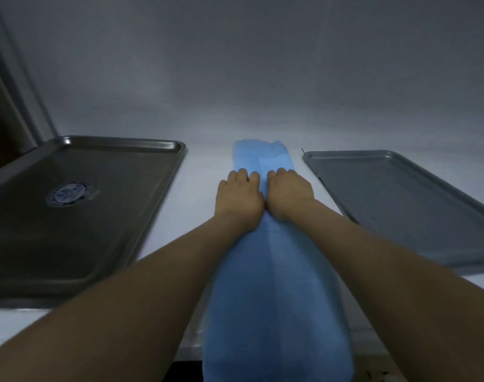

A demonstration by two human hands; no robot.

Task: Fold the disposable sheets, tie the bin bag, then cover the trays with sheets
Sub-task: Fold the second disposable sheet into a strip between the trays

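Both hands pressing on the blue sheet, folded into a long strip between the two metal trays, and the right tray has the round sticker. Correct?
Not quite. The head view shows the round sticker on the left tray, not the right tray. Otherwise correct: left hand and right hand press on the blue sheet.

sheet [276, 285] near end cut off | sticker [67, 194] print unreadable

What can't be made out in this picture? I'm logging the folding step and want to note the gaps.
Head view only:
- Round label on the left tray: print blurred, unreadable.
- Blue sheet: near end cut off by the bottom edge; layer count unclear.
- Fingertips of the left hand and right hand: curled down onto the sheet, so pressing or pinching is unclear.
- Right tray: cut off by the right edge.
- Bin bag: not in frame.
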